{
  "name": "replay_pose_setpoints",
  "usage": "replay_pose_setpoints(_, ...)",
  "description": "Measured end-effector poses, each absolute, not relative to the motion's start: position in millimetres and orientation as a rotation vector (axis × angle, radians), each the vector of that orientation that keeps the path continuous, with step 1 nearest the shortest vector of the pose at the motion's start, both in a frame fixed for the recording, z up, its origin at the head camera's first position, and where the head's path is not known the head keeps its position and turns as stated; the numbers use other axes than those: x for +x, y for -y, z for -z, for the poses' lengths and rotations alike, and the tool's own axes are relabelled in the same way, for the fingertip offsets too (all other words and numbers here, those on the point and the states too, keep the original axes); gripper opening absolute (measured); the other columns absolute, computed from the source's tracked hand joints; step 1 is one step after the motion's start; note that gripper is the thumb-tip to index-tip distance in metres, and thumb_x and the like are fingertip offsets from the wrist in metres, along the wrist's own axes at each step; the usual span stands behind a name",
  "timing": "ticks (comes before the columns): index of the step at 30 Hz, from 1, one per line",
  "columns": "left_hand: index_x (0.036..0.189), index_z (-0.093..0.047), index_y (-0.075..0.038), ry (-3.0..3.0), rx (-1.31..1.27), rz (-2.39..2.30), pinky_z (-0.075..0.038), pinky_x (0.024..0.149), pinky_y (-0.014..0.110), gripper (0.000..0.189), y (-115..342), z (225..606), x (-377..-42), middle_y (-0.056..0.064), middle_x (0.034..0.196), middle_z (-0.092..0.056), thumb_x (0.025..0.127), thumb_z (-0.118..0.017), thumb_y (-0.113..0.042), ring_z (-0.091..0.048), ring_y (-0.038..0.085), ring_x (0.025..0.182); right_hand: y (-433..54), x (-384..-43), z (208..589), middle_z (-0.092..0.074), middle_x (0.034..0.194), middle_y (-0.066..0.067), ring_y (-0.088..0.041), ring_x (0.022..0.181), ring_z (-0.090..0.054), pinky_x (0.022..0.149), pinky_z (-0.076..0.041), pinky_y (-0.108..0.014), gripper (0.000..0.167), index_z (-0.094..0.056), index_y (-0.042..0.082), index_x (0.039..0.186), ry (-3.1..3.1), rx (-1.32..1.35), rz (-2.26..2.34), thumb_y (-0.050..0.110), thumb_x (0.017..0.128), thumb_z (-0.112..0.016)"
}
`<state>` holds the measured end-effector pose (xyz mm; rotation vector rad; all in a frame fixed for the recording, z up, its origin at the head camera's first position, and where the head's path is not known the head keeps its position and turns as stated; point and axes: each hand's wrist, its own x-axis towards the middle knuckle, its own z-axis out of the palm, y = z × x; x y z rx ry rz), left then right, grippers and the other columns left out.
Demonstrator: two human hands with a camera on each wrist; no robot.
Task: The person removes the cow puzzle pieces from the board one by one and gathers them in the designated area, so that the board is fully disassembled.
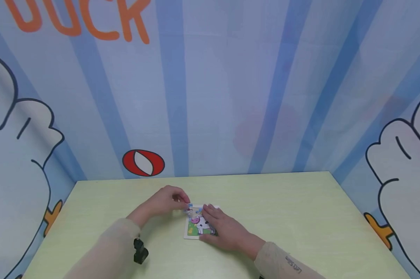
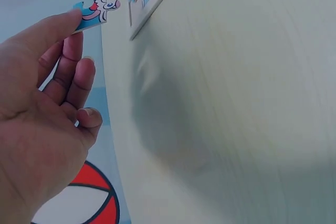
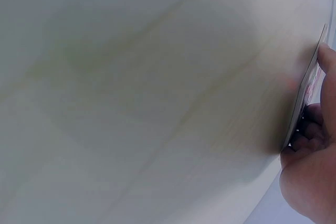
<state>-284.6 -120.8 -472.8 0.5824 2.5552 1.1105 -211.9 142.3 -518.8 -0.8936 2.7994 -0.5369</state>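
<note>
A small jigsaw puzzle with a cow picture (image 1: pixel 201 227) lies in a white-edged frame on the table. My left hand (image 1: pixel 168 200) is at its upper left corner, pinching a puzzle piece (image 2: pixel 95 14) between thumb and forefinger. Blue, white and red show on that piece, which is raised beside the frame's corner in the left wrist view. Across the right side of the puzzle rests my right hand (image 1: pixel 227 231), fingers extended over the picture and thumb along the lower edge. It covers that part of the picture. The right wrist view catches the puzzle frame (image 3: pixel 300 100) nearly edge-on.
The pale yellow table (image 1: pixel 283 209) extends around the puzzle. A blue striped curtain (image 1: pixel 216 97) with cartoon prints rises behind its back edge and along both sides. A small black device (image 1: pixel 140 251) hangs at the left wrist.
</note>
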Motion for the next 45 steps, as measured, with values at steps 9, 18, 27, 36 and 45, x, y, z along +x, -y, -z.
replay_pose_setpoints(9, 0.101, -0.077, -0.016, -2.559, 0.495, -1.075, -0.053, 0.080, 0.034, 0.008, 152, 463, -280, -0.003, 0.100, -0.070, 0.095, -0.082, -0.017, -0.059, 0.020, 0.094, -143, -211, 520, -0.029, 0.175, -0.008, -0.027, 0.162, -0.026, 0.128, -0.025, -0.046, 0.083, -0.036, 0.007, 0.166, -2.803, -0.902, 0.542, 0.057, 0.105, -0.061)
replay_pose_setpoints(18, 0.101, -0.077, -0.013, -2.528, 0.537, -1.065, -0.052, 0.079, 0.037, 0.008, 187, 458, -276, -0.001, 0.097, -0.070, 0.095, -0.081, -0.016, -0.058, 0.021, 0.092, -146, -211, 524, -0.030, 0.174, -0.009, -0.027, 0.161, -0.027, 0.128, -0.025, -0.045, 0.084, -0.036, 0.004, 0.165, -2.811, -0.913, 0.538, 0.057, 0.104, -0.061)
replay_pose_setpoints(27, 0.101, -0.076, -0.012, -2.565, 0.446, -0.964, -0.051, 0.076, 0.036, 0.010, 218, 464, -278, 0.000, 0.096, -0.068, 0.094, -0.082, -0.016, -0.056, 0.021, 0.091, -146, -212, 523, -0.030, 0.174, -0.011, -0.028, 0.161, -0.027, 0.128, -0.025, -0.046, 0.084, -0.036, 0.004, 0.165, -2.814, -0.935, 0.525, 0.057, 0.105, -0.060)
replay_pose_setpoints(36, 0.099, -0.075, -0.011, -2.644, 0.346, -0.925, -0.051, 0.075, 0.034, 0.008, 239, 481, -279, 0.002, 0.094, -0.068, 0.094, -0.081, -0.011, -0.056, 0.022, 0.088, -146, -212, 522, -0.028, 0.175, -0.009, -0.027, 0.162, -0.025, 0.128, -0.024, -0.044, 0.084, -0.034, 0.006, 0.166, -2.817, -0.932, 0.487, 0.058, 0.105, -0.059)
replay_pose_setpoints(45, 0.098, -0.076, -0.010, -2.728, 0.352, -0.911, -0.050, 0.076, 0.035, 0.006, 244, 490, -276, 0.000, 0.092, -0.067, 0.094, -0.080, -0.006, -0.055, 0.021, 0.087, -143, -212, 519, -0.029, 0.174, -0.010, -0.028, 0.161, -0.027, 0.128, -0.025, -0.046, 0.083, -0.035, 0.005, 0.165, -2.814, -0.949, 0.508, 0.057, 0.105, -0.060)
